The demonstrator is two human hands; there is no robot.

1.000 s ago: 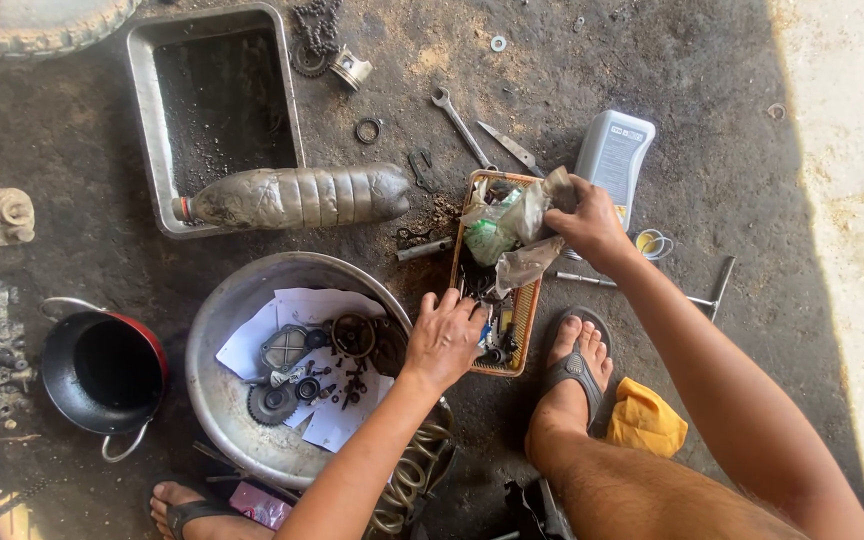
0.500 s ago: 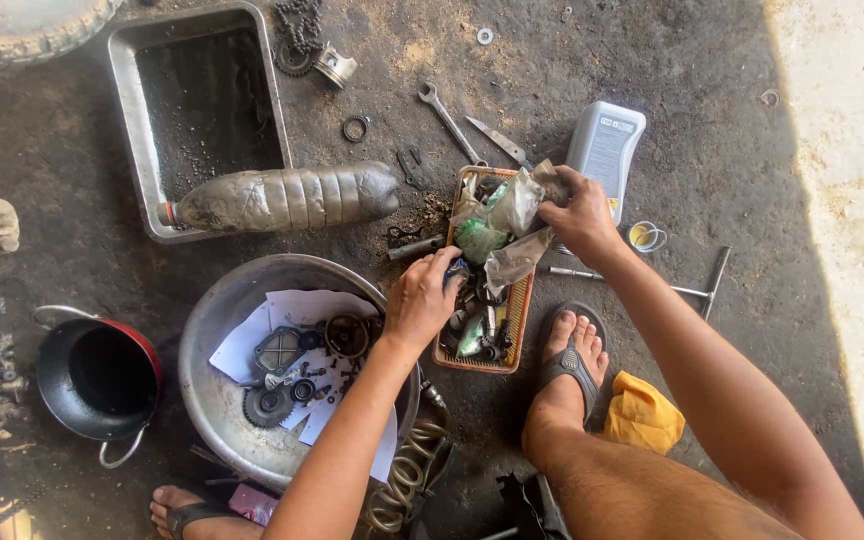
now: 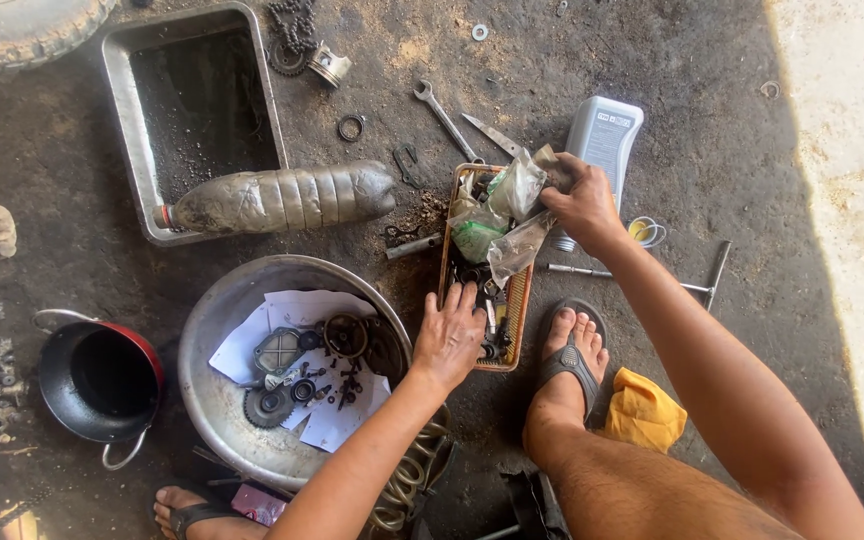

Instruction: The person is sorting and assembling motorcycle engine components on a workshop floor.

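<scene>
Moved down: left hand (image 3: pixel 449 335) now lies flat and open on the small tray (image 3: pixel 520 300)

Right hand (image 3: pixel 580 200) grips crumpled plastic bags (image 3: pixel 514 205) above this tray; round metal basin (image 3: pixel 214 390) is beside.

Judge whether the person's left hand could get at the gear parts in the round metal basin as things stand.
Probably yes. The left hand rests on the small tray right beside the basin, and the gear parts lie uncovered on paper.

Narrow brown parts tray (image 3: pixel 522 300) lying on the grimy ground beside the round metal basin, crowded with small dark metal parts, crumpled clear plastic bags (image 3: pixel 512 215) heaped at its far end, one greenish, one lifted and dangling above the tray.
</scene>
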